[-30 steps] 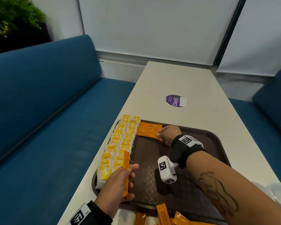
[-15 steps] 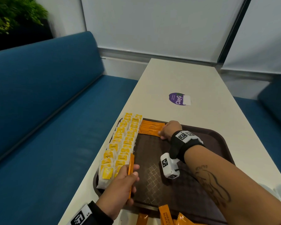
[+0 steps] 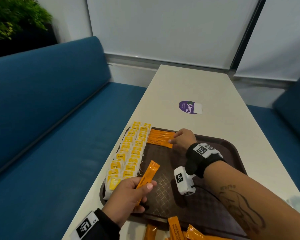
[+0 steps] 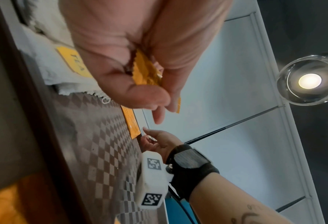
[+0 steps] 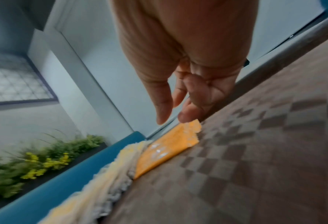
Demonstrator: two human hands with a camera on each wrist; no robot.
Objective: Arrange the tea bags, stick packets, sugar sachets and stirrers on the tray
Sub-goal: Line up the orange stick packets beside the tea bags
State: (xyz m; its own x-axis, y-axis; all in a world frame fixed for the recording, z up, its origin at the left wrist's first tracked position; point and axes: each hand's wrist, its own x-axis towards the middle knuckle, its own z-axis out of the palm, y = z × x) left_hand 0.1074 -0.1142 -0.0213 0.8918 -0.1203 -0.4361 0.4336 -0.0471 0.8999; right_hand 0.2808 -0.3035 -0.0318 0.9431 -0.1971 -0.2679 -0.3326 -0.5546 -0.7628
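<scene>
Stick packet (image 3: 148, 177) now tilted in left hand (image 3: 128, 196)

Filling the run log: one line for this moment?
left hand holds stick packet | right hand touches packet row | tray

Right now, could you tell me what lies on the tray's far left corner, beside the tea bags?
A small overlapping group of orange stick packets lies on the tray; the right hand touches its end. Anything beneath the packets is covered.
</scene>
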